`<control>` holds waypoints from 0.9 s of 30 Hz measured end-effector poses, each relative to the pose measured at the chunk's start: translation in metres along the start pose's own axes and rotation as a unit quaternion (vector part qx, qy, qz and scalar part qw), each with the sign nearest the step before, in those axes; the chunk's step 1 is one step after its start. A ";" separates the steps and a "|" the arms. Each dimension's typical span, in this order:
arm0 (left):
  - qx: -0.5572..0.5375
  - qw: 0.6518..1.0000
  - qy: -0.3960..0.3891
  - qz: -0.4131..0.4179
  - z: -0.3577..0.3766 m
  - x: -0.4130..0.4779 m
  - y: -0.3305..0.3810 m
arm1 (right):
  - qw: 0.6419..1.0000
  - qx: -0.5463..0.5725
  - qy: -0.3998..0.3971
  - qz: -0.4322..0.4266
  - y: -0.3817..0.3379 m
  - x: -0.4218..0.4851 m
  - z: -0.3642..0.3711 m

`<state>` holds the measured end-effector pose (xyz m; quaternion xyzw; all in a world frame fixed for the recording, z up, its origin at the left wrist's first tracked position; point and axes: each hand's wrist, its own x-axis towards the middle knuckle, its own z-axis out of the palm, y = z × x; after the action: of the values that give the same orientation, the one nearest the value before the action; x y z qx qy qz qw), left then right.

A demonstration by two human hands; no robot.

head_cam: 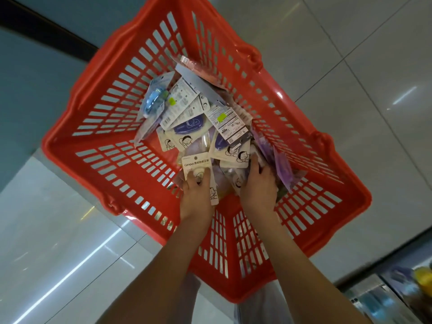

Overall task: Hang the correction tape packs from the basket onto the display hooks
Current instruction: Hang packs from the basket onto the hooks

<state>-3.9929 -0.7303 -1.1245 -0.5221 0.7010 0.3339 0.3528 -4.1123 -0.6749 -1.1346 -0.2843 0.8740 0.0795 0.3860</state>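
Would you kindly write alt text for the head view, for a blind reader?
In a red slotted plastic basket of correction tape packs on a pale tiled floor, the left hand grips a cream pack and the right hand touches others.

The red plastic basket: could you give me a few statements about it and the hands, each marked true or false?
1. The red slotted plastic basket stands on a pale glossy tiled floor. True.
2. The basket is empty. False: a heap of carded stationery packs lies in it.
3. Both the left hand and the right hand reach into the basket. True.
4. The left hand holds a blue pack. False: its fingers grip a cream card pack printed "Campus".
5. One pack hangs on a display hook. False: no hook is in view.
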 end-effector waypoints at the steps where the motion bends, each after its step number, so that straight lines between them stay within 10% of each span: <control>1: -0.030 0.999 0.013 0.001 -0.007 -0.009 0.001 | 1.000 0.001 -0.002 0.003 -0.001 -0.014 -0.006; 10: -0.270 0.961 0.002 0.064 -0.097 -0.114 0.011 | 0.995 0.074 0.024 -0.067 -0.007 -0.132 -0.110; 14: -0.545 0.827 -0.131 0.040 -0.122 -0.136 0.019 | 0.964 0.194 0.081 -0.161 -0.029 -0.146 -0.118; 16: -0.596 0.801 -0.050 0.023 -0.118 -0.134 0.009 | 0.946 0.235 0.058 -0.213 -0.043 -0.147 -0.104; 27: -0.475 0.861 0.165 -0.084 -0.103 -0.091 -0.109 | 0.989 0.062 -0.008 -0.138 -0.049 -0.035 0.054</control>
<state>-3.8832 -0.7962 -1.0043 -0.7306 0.4590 0.5045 -0.0316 -4.0317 -0.6808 -1.1426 -0.3771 0.8266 -0.0261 0.4170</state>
